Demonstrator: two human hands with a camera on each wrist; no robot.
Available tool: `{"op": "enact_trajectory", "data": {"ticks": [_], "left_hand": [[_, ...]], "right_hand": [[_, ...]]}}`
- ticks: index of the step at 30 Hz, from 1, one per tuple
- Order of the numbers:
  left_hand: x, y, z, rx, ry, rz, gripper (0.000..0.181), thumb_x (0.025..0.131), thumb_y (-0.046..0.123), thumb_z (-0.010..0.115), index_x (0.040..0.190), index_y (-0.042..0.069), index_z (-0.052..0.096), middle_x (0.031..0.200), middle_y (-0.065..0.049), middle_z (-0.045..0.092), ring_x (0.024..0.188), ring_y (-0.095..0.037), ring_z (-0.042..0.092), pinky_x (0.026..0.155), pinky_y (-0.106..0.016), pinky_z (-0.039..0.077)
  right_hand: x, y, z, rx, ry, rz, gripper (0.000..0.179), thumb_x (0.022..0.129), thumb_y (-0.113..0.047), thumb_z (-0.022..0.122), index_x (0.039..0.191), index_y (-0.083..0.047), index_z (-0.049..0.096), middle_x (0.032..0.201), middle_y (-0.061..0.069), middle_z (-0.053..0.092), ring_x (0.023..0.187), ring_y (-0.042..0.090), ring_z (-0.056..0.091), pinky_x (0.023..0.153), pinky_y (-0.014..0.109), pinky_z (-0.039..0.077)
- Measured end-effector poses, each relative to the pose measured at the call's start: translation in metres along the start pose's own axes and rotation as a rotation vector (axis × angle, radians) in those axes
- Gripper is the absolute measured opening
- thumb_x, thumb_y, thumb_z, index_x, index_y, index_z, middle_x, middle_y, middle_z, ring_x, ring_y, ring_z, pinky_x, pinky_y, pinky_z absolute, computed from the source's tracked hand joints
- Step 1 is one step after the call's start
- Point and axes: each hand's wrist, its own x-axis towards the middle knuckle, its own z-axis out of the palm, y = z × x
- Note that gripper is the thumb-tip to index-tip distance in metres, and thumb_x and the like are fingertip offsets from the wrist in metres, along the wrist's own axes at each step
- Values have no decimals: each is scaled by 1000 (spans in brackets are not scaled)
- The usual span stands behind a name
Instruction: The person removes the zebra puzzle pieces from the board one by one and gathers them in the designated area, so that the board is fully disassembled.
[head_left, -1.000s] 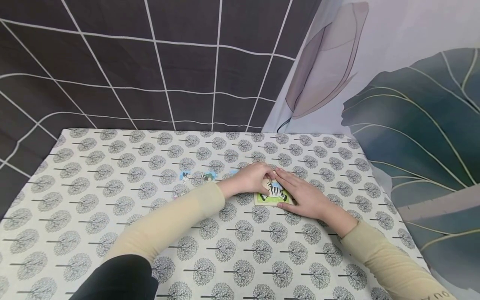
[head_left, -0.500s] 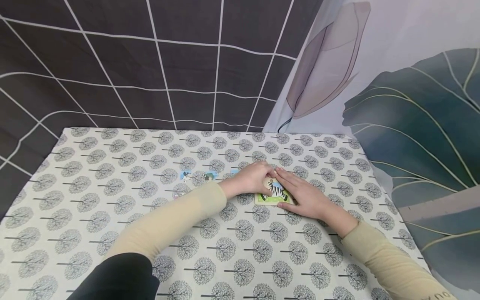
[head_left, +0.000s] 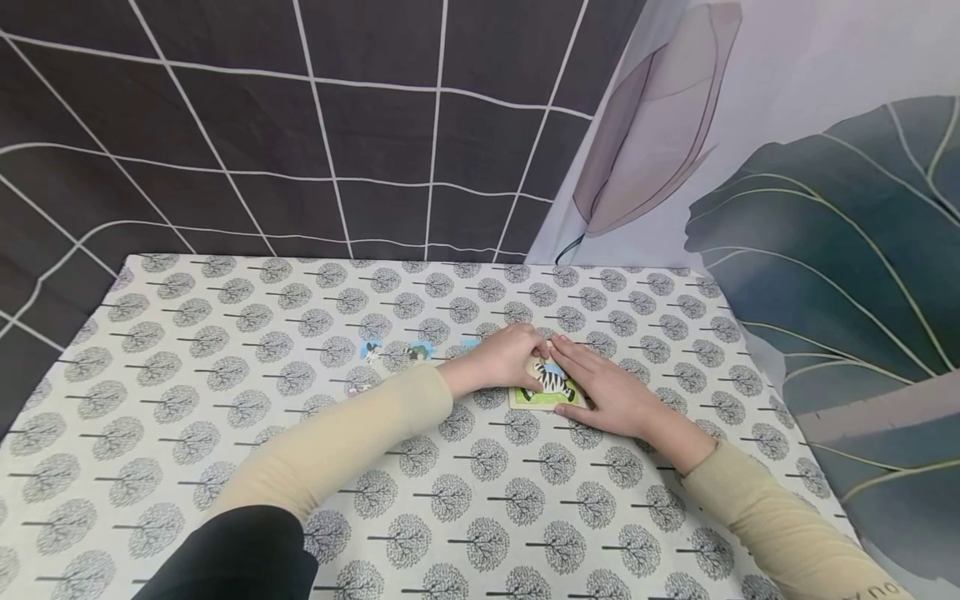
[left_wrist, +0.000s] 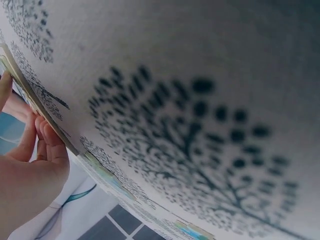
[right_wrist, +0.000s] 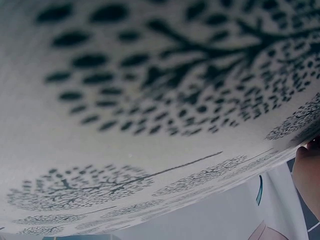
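A small square wooden zebra puzzle board (head_left: 528, 405) lies on the cloth, with striped and green picture parts showing. My left hand (head_left: 501, 358) reaches over its left side, thumb and fingertips bent in a pinch on a puzzle piece (head_left: 537, 367), which the fingers mostly cover. In the left wrist view, this left hand (left_wrist: 37, 175) has its fingertips against the board's face. My right hand (head_left: 611, 392) rests along the board's right side. Its fingers lie straight over the upper right edge and its thumb touches the lower edge. Only a bit of the right hand (right_wrist: 307, 175) shows in the right wrist view.
Loose puzzle pieces lie to the left: one with a zebra part (head_left: 371, 350), a blue-and-green one (head_left: 420, 352), and a blue one (head_left: 469, 342) partly behind the left hand. Another (head_left: 360, 387) sits by the sleeve. A tree-print cloth (head_left: 487, 508) covers the table.
Hardly anything differs. The left thumb and fingers shift slightly at the board's left side, while the right hand keeps its place.
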Motion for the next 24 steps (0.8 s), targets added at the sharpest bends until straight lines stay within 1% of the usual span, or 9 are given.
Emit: {"op": "enact_trajectory", "data": {"ticks": [6,13,17,19,24], "left_hand": [[-2,2,0,-25,3,-15,56,84,29,90,129,6,67,129,-6,69,125,-21,63,121,-34,46],[-3,4,1,-7,19,-6,57,85,30,90,130,7,66,127,-4,71,122,-19,64,119,-33,48],[-4,5,1,-14,23,12,54,84,28,91,128,9,66,121,-2,71,114,-17,66,112,-33,52],[-4,5,0,-32,25,20,52,85,26,90,127,9,66,118,-2,71,109,-16,66,107,-31,55],[-5,4,-2,-139,48,29,43,88,17,87,125,6,68,111,-4,72,100,-15,65,94,-23,56]], "right_hand": [[0,-1,0,-25,3,-16,89,102,-51,62,168,-5,23,177,15,18,162,39,27,131,56,27],[-1,-1,2,-57,39,-51,88,102,-49,62,167,-4,24,176,18,21,160,42,30,129,59,30],[-1,-1,2,-56,45,-64,87,103,-48,62,167,-4,23,176,18,21,161,41,29,130,59,30],[0,-1,2,-56,41,-65,87,103,-47,61,168,-4,23,176,18,21,161,41,28,130,59,30],[0,-1,2,-57,25,-57,88,104,-48,61,168,-5,19,177,16,18,162,40,26,131,57,28]]}}
